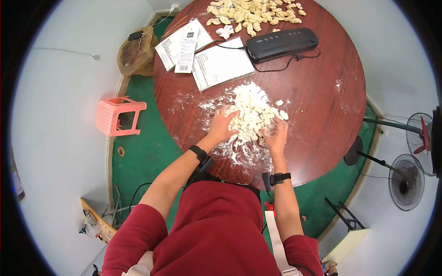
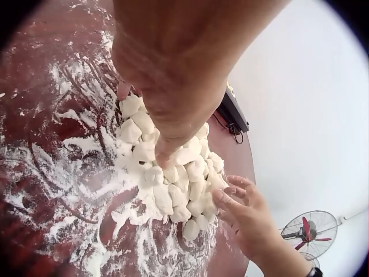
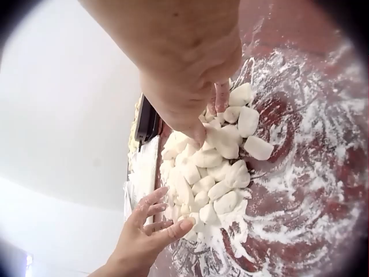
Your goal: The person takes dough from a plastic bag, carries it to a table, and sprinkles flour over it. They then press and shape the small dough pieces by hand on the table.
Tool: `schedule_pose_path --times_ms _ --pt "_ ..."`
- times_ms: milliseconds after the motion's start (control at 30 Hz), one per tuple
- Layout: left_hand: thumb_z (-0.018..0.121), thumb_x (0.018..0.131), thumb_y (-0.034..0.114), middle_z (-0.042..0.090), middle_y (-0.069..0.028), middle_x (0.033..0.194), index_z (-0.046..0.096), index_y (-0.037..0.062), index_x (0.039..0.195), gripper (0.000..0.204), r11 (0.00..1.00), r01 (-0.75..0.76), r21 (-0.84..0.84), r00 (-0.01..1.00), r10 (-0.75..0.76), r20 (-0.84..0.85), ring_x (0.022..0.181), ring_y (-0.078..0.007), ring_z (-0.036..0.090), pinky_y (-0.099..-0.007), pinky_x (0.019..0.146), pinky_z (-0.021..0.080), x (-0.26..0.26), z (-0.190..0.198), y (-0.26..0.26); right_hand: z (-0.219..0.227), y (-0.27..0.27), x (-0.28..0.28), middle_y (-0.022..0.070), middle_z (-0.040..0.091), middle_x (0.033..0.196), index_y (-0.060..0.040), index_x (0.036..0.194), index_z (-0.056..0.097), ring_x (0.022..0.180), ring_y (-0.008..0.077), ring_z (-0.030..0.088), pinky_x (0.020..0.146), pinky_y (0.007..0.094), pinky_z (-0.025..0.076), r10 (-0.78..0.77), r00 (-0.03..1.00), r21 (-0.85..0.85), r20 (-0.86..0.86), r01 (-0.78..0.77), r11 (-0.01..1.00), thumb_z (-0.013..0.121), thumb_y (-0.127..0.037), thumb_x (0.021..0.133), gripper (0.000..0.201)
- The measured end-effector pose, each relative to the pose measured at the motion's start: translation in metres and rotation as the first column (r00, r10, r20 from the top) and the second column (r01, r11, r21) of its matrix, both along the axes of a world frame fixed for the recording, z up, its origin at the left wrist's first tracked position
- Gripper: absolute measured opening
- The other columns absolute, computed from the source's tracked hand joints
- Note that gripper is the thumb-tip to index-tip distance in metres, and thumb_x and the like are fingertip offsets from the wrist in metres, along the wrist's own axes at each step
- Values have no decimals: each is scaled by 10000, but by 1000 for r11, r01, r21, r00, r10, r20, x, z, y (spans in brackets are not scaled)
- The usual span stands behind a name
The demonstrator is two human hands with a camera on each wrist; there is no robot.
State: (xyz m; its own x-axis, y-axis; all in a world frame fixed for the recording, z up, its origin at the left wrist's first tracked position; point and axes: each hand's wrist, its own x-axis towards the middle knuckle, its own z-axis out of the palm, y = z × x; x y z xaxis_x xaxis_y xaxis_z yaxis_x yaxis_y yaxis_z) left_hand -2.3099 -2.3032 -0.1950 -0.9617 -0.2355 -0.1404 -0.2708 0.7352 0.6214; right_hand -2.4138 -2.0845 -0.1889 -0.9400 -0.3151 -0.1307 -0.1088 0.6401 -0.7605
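Both palms down now on the heap of small white floured dough pieces (image 1: 252, 117), which sits toward the near edge of the round dark-red wooden table (image 1: 322, 92). My left hand (image 1: 223, 125) lies flat and spread on the heap's left flank, my right hand (image 1: 277, 134) cups its right side with relaxed fingers, gripping nothing; together they seem to corral the pieces. The head view alone shows the black vacuum sealer (image 1: 282, 43) and the white papers (image 1: 221, 64) near the far edge. The wrist views show the loose flour streaks (image 2: 75, 144) close up.
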Motion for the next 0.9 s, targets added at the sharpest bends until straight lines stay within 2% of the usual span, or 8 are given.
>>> schedule_pose_path --times_ms 133,300,500,600,633,700,767,900 --pt "881 632 360 361 -188 1431 515 209 1381 847 991 -31 -129 993 45 110 1251 -450 381 -528 1004 418 -10 10 19 -20 23 2 95 509 1107 -63 1156 561 750 190 582 725 337 504 -97 995 15 -33 97 995 819 -56 719 507" --pt "872 650 302 343 -184 1442 503 186 1339 790 977 -36 -208 983 72 168 1235 -443 395 -522 957 459 -22 2 31 -36 32 10 121 542 1045 -60 1134 574 723 207 581 726 333 491 -210 977 -19 23 211 977 796 -63 747 446" --pt "837 700 237 376 -183 1397 523 151 1249 638 980 6 -199 987 25 157 1209 -429 437 -520 900 489 -18 8 19 -39 34 19 138 571 1044 -55 1077 612 868 288 594 769 379 487 -202 977 21 -73 204 979 735 -40 780 322" --pt "808 739 207 387 -199 1419 535 142 1282 611 989 -9 -147 982 37 187 1243 -436 429 -519 947 468 -11 5 8 -39 26 17 111 590 1003 -63 1060 641 791 255 601 753 361 494 -206 946 -26 -249 206 978 744 -66 772 306" --pt "808 739 207 387 -199 1419 535 142 1282 611 989 8 -145 983 19 185 1243 -436 429 -519 947 468 -8 3 3 -30 18 16 111 590 1003 -63 1060 641 791 255 601 753 361 494 -222 942 -25 -252 223 974 744 -66 772 306" --pt "800 749 196 408 -210 1409 544 133 1275 588 994 27 -104 992 -14 122 1245 -447 428 -502 977 452 -2 -1 -7 -17 3 15 157 588 1082 -49 1092 632 957 325 605 828 394 490 -196 975 101 -108 207 973 725 -53 793 313" --pt "780 765 167 428 -200 1403 552 127 1275 560 998 46 -48 998 -44 44 1229 -439 447 -491 1003 433 6 -3 -18 -20 -6 12 155 599 1042 -27 1079 643 954 325 605 821 387 490 -189 976 120 -110 202 972 733 -69 794 302" --pt "748 778 114 456 -166 1382 565 118 1266 521 993 71 94 996 -66 -58 1199 -405 481 -473 1010 427 21 6 -39 -35 -10 16 152 643 1002 9 1079 658 880 295 633 778 379 499 -320 931 7 -177 326 945 730 -95 818 290"
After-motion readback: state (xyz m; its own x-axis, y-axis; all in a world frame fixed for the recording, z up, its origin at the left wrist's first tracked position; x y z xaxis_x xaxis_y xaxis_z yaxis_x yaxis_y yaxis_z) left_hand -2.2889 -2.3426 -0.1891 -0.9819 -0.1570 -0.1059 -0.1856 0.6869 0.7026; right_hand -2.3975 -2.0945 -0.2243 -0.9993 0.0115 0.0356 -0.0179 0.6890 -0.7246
